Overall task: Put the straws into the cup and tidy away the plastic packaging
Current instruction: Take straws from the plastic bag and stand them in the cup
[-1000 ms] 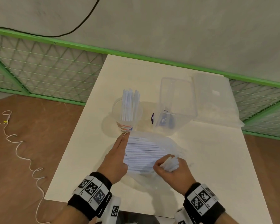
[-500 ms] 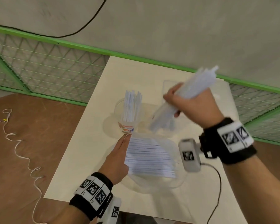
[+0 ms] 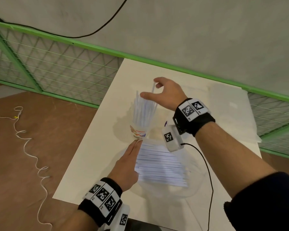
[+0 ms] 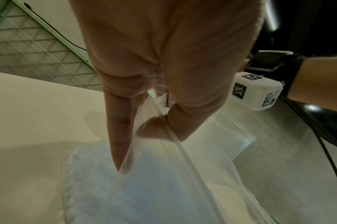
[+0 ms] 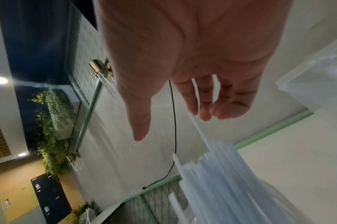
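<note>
A clear cup (image 3: 139, 130) with a printed base stands on the white table (image 3: 97, 157), full of upright pale straws (image 3: 144, 110) (image 5: 231, 181). My right hand (image 3: 150, 88) (image 5: 171, 125) hovers just above the straw tops, fingers loosely spread and gripping nothing; one taller straw (image 3: 152, 88) reaches up to its fingertips. Near the table's front, a flat stack of straws (image 3: 160, 167) lies inside a clear plastic bag (image 3: 192, 184) (image 4: 164, 174). My left hand (image 3: 133, 152) (image 4: 154, 121) rests at the bag's left side, thumb and index finger pinching the bag's edge.
A clear plastic box (image 5: 317, 68) stands behind my right wrist, with a flat clear sheet or lid (image 3: 232, 105) beyond it. A green mesh fence (image 3: 57, 67) borders the table's far and left sides. A black cable (image 3: 208, 177) trails from my right wrist camera.
My right hand lifted a bundle of straws out of the bag, carried it up and left to the cup and let go. The left hand stayed on the bag.
</note>
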Demonstrator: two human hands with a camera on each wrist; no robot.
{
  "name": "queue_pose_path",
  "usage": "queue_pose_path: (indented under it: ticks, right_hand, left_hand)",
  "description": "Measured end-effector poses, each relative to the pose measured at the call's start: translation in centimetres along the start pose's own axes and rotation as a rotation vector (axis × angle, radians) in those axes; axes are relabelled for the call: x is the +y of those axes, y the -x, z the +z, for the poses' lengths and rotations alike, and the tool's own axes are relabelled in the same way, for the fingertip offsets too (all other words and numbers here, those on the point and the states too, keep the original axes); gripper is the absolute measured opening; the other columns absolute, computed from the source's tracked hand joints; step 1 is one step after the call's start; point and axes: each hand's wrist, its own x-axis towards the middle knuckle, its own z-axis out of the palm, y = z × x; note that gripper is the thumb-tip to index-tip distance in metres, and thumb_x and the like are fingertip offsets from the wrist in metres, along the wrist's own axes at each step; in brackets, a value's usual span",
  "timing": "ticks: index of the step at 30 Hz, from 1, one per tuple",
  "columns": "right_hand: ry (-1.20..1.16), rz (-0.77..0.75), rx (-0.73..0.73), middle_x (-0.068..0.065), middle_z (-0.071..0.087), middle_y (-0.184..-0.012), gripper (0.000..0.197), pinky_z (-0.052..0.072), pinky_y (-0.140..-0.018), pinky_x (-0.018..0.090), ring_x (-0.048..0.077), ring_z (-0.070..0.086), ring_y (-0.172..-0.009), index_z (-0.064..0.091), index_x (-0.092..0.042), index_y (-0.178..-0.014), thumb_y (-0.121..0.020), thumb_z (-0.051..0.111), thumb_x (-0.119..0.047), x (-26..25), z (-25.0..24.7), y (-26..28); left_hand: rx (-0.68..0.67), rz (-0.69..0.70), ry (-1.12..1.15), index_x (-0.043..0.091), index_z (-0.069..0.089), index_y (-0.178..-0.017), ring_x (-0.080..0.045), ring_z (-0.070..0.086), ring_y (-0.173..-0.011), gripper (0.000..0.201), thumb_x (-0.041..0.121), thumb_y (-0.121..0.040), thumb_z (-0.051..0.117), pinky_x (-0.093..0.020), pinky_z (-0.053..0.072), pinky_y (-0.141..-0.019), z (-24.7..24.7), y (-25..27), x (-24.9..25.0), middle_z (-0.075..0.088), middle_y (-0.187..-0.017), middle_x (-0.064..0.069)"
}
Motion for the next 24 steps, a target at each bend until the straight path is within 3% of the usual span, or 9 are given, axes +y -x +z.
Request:
queue_pose_path:
  ticks: [2, 5, 7, 10, 12, 16, 20, 22, 24]
  right_hand:
    - [-0.021, -0.023, 0.099, -0.006, 0.056, -0.114, 0.063, 0.035, -0.081, 0.021, 0.007, 0.050, -0.091, 0.052, -0.020, -0.134, -0.083, 0.069, -0.052, 0.0, -1.0, 0.3]
    - [-0.094, -0.117, 0.199, -0.010, 0.064, -0.099, 0.024, 0.039, -0.070, 0.015, 0.000, 0.051, -0.065, 0.065, -0.025, -0.112, -0.089, 0.065, -0.027, -0.4, -2.5, 1.9]
    - [-0.134, -0.201, 0.171, -0.013, 0.067, -0.088, 0.021, 0.039, -0.063, 0.007, 0.001, 0.053, -0.058, 0.069, -0.025, -0.097, -0.084, 0.059, -0.011, -0.6, -2.8, 4.1]
    - [-0.101, -0.288, -0.061, -0.015, 0.066, -0.080, 0.028, 0.040, -0.065, 0.006, 0.000, 0.055, -0.059, 0.070, -0.023, -0.092, -0.078, 0.053, -0.005, 0.0, -0.6, 8.7]
    - [0.002, -0.274, -0.245, -0.011, 0.068, -0.083, 0.028, 0.044, -0.071, 0.015, 0.001, 0.055, -0.064, 0.071, -0.021, -0.094, -0.079, 0.052, -0.006, 1.5, 2.3, 11.7]
    - [0.291, -0.138, -0.489, 0.007, 0.065, -0.114, 0.034, 0.047, -0.090, 0.037, 0.026, 0.060, -0.103, 0.065, -0.014, -0.116, -0.089, 0.047, -0.004, 6.6, 9.0, 15.5]
    - [0.441, -0.088, -0.511, 0.010, 0.051, -0.123, 0.037, 0.050, -0.082, 0.042, 0.034, 0.055, -0.106, 0.051, -0.010, -0.128, -0.093, 0.044, -0.004, 10.1, 13.4, 17.7]
    - [0.473, -0.078, -0.455, 0.009, 0.051, -0.120, 0.037, 0.049, -0.077, 0.042, 0.034, 0.056, -0.102, 0.052, -0.009, -0.127, -0.091, 0.046, -0.002, 10.6, 14.5, 18.3]
    - [0.497, -0.101, -0.384, 0.008, 0.058, -0.107, 0.033, 0.051, -0.070, 0.041, 0.032, 0.061, -0.091, 0.061, -0.010, -0.114, -0.081, 0.061, -0.002, 10.6, 15.1, 18.6]
  left_hand:
    - [-0.001, -0.002, 0.001, 0.035, 0.001, -0.156, -0.015, 0.031, -0.143, 0.101, -0.012, -0.078, 0.046, -0.033, 0.036, -0.115, 0.0, 0.0, 0.1, -0.003, -0.159, 0.027]
    - [0.003, -0.009, 0.001, 0.035, 0.001, -0.156, -0.015, 0.035, -0.141, 0.101, -0.011, -0.079, 0.045, -0.033, 0.038, -0.113, 0.0, -0.1, 0.3, -0.002, -0.159, 0.027]
    - [0.006, -0.011, 0.001, 0.038, 0.000, -0.156, -0.016, 0.039, -0.138, 0.102, -0.011, -0.077, 0.045, -0.033, 0.041, -0.111, 0.0, -0.2, 0.4, -0.002, -0.158, 0.029]
    - [0.006, 0.000, -0.006, 0.042, -0.002, -0.154, -0.017, 0.046, -0.131, 0.106, -0.010, -0.075, 0.046, -0.031, 0.047, -0.103, 0.2, -0.4, 0.3, -0.003, -0.157, 0.033]
    - [0.017, 0.033, -0.005, 0.042, 0.001, -0.154, -0.015, 0.044, -0.132, 0.108, -0.010, -0.072, 0.046, -0.032, 0.049, -0.101, 0.3, -0.6, 0.2, 0.000, -0.158, 0.031]
    - [-0.002, 0.047, 0.009, 0.040, 0.000, -0.155, -0.010, 0.027, -0.144, 0.110, -0.014, -0.072, 0.047, -0.031, 0.040, -0.111, 0.7, -0.7, 0.3, -0.002, -0.160, 0.028]
    - [-0.008, 0.046, -0.010, 0.039, -0.001, -0.155, -0.015, 0.033, -0.142, 0.109, -0.012, -0.073, 0.050, -0.030, 0.041, -0.110, 1.2, -0.7, 0.7, -0.002, -0.160, 0.027]
    - [-0.008, 0.039, -0.014, 0.039, -0.001, -0.155, -0.016, 0.035, -0.140, 0.109, -0.012, -0.073, 0.050, -0.028, 0.041, -0.109, 1.3, -0.7, 0.8, -0.002, -0.160, 0.027]
    - [-0.005, 0.037, -0.015, 0.040, -0.001, -0.155, -0.016, 0.036, -0.139, 0.109, -0.011, -0.073, 0.050, -0.027, 0.042, -0.107, 1.3, -0.5, 0.8, -0.001, -0.160, 0.027]
